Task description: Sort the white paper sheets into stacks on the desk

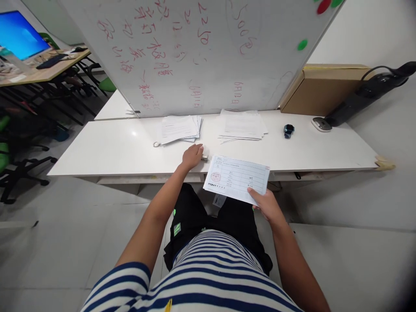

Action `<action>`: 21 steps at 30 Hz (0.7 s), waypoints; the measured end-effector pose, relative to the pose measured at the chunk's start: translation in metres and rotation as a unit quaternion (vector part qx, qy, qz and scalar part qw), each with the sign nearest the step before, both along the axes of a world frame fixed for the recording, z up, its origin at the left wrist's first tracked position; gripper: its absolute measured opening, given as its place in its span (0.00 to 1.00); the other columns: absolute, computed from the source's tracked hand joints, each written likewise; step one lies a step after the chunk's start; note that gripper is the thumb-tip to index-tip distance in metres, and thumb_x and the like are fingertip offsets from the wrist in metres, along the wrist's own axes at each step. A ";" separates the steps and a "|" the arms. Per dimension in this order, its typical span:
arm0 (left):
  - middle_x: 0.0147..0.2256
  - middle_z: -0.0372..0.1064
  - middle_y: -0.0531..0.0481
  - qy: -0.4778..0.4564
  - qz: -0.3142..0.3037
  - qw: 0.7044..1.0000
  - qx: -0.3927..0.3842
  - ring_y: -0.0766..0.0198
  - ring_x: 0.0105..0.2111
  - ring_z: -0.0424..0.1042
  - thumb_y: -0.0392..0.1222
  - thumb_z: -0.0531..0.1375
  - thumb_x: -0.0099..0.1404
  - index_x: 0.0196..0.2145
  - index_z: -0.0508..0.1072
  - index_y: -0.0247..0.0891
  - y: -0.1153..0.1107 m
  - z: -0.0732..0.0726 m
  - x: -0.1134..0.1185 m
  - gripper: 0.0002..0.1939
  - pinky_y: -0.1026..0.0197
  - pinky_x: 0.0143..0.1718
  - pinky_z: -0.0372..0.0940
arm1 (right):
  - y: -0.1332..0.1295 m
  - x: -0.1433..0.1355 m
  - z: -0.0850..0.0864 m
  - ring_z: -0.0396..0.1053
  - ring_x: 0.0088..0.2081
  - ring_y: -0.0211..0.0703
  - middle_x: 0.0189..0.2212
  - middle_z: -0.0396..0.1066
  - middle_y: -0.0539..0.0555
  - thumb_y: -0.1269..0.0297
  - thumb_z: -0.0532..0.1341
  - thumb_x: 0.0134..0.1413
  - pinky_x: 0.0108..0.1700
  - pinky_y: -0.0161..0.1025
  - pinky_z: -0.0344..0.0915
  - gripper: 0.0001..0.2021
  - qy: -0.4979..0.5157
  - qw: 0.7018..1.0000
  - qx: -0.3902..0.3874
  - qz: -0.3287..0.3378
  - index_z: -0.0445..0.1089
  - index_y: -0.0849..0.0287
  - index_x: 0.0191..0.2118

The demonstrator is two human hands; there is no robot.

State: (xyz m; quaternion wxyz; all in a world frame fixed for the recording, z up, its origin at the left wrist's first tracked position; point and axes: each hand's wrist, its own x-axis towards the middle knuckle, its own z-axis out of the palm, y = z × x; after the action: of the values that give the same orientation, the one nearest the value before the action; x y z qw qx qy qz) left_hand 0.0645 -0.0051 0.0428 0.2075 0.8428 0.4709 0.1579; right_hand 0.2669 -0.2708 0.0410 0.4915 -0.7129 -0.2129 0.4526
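Note:
My right hand (264,203) grips the lower right corner of a few printed paper forms (240,175), thumb on top. The top sheet has ruled rows and a round red stamp, and it overhangs the front edge of the desk. My left hand (193,156) rests near that edge, its fingers curled over a small silvery object (204,157). Only its end shows, so its kind is unclear. Just beyond lies one paper stack (180,128), with a small ring-like item (156,144) at its corner. Another paper stack (241,125) sits to the right.
A whiteboard (208,65) with red handwriting rises behind the white desk (107,151). To the right are a dark watch (288,130), a computer mouse (321,124), a cardboard box (321,89) and a black cylindrical device (364,97). A monitor (22,34) stands on another table at left.

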 end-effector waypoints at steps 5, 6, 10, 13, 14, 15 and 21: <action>0.48 0.70 0.44 0.035 -0.002 0.998 0.058 0.53 0.52 0.64 0.49 0.40 0.71 0.49 0.70 0.40 -0.004 -0.001 0.004 0.23 0.52 0.54 0.57 | -0.025 0.011 0.024 0.69 0.26 0.43 0.35 0.75 0.58 0.53 0.68 0.44 0.15 0.34 0.62 0.23 0.023 0.999 0.023 0.015 0.72 0.62 0.45; 0.47 0.71 0.44 0.039 0.001 0.997 0.064 0.54 0.51 0.65 0.48 0.40 0.71 0.48 0.71 0.41 -0.005 -0.001 0.004 0.23 0.52 0.52 0.58 | -0.028 0.011 0.029 0.68 0.25 0.43 0.34 0.75 0.58 0.53 0.68 0.44 0.15 0.35 0.62 0.24 0.025 0.999 0.026 0.022 0.72 0.61 0.46; 0.42 0.72 0.45 0.051 0.004 0.996 0.072 0.55 0.46 0.67 0.46 0.41 0.71 0.43 0.71 0.41 -0.008 0.002 0.006 0.20 0.54 0.47 0.60 | -0.031 0.008 0.041 0.67 0.24 0.41 0.33 0.74 0.57 0.52 0.68 0.43 0.14 0.34 0.61 0.26 0.020 0.998 0.039 0.043 0.71 0.61 0.48; 0.41 0.72 0.45 0.058 0.006 0.996 0.069 0.55 0.45 0.67 0.44 0.42 0.70 0.39 0.71 0.41 -0.010 0.004 0.006 0.18 0.55 0.44 0.60 | -0.027 0.005 0.042 0.67 0.23 0.41 0.33 0.75 0.57 0.52 0.68 0.43 0.14 0.33 0.60 0.27 0.021 0.997 0.042 0.057 0.71 0.61 0.49; 0.41 0.72 0.45 0.058 0.008 0.996 0.068 0.55 0.45 0.67 0.44 0.42 0.70 0.39 0.70 0.41 -0.010 0.005 0.006 0.18 0.55 0.44 0.60 | -0.026 0.004 0.042 0.67 0.24 0.42 0.33 0.75 0.57 0.51 0.68 0.43 0.14 0.33 0.60 0.27 0.022 0.997 0.041 0.063 0.71 0.61 0.49; 0.41 0.72 0.45 0.056 0.009 0.996 0.067 0.55 0.45 0.66 0.44 0.42 0.70 0.39 0.70 0.41 -0.011 0.005 0.006 0.18 0.55 0.44 0.59 | -0.025 0.003 0.041 0.68 0.24 0.42 0.34 0.75 0.58 0.51 0.67 0.44 0.14 0.33 0.60 0.28 0.022 0.997 0.039 0.070 0.71 0.61 0.50; 0.41 0.71 0.43 0.046 0.018 0.998 0.050 0.54 0.48 0.65 0.48 0.42 0.71 0.39 0.71 0.40 -0.012 0.006 0.006 0.19 0.55 0.47 0.58 | -0.023 -0.004 0.035 0.67 0.24 0.41 0.35 0.75 0.58 0.52 0.67 0.45 0.15 0.33 0.61 0.26 0.027 0.994 0.034 0.098 0.71 0.60 0.50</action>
State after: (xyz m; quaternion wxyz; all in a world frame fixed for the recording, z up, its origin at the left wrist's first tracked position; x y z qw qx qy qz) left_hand 0.0709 -0.0168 0.0485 0.1409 0.8499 0.4863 0.1462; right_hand 0.2633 -0.2940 0.0758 0.4745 -0.6591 -0.2832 0.5102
